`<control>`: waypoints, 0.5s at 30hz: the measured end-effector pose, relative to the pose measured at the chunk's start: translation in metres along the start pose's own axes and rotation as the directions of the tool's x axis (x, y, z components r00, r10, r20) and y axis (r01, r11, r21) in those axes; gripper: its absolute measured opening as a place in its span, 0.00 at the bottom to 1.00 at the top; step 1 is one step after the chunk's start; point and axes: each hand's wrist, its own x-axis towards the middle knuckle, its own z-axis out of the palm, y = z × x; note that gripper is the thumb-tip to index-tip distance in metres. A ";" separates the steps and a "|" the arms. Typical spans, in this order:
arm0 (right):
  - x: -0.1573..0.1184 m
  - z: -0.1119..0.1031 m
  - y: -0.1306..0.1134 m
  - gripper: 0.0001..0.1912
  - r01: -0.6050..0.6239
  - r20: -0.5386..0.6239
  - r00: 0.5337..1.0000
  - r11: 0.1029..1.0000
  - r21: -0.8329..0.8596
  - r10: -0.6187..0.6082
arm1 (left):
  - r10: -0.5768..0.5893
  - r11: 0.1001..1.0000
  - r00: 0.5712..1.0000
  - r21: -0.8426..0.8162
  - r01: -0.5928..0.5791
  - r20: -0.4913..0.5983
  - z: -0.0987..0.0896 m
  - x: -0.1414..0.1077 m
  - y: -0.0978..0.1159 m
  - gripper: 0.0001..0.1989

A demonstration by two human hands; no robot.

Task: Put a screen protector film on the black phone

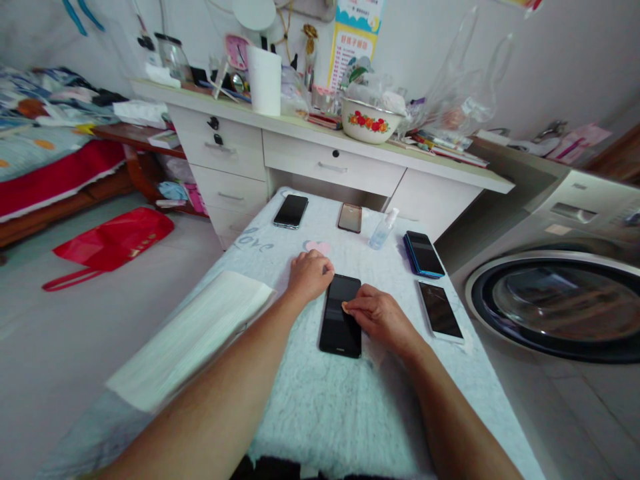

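A black smartphone [341,327] lies face up on the cloth-covered table in front of me. At its upper left corner is my left hand [310,275], fingers curled in and thumb side close to the phone's edge; anything inside them is hidden. My right hand [383,315] reaches over the phone's right edge, its thumb and fingertips pinched together on the dark screen. Whatever small thing may be between those fingertips cannot be made out. Beyond the hands stands a clear spray bottle [383,231] with bluish liquid.
Around the table are another black phone [291,211], a brownish phone or case [350,218], a blue-edged phone stack [424,255] and a white phone [441,311]. A folded whitish cloth [195,337] lies left. A desk [333,159] and washing machine [560,220] border the table.
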 end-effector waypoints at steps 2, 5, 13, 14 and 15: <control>0.000 0.000 -0.004 0.11 0.020 0.029 0.999 1.000 0.002 -0.020 | 0.002 1.000 1.000 0.000 -0.002 0.001 0.000 0.000 0.000 0.08; 0.000 -0.001 -0.010 0.10 0.047 0.077 0.996 0.999 0.017 -0.048 | 0.001 1.000 1.000 0.001 -0.001 0.002 0.000 0.000 0.000 0.08; -0.001 -0.002 -0.014 0.11 0.077 0.098 0.992 0.996 0.038 -0.080 | 0.004 1.000 1.000 -0.007 -0.004 -0.002 0.002 0.000 -0.001 0.08; -0.001 -0.002 -0.012 0.11 0.071 0.095 0.993 0.997 0.035 -0.074 | 0.004 1.000 1.000 -0.006 -0.004 -0.002 0.002 0.000 -0.001 0.08; -0.001 -0.001 -0.010 0.11 0.062 0.091 0.994 0.998 0.030 -0.065 | 0.004 1.000 1.000 -0.004 -0.004 -0.001 0.002 0.000 -0.001 0.08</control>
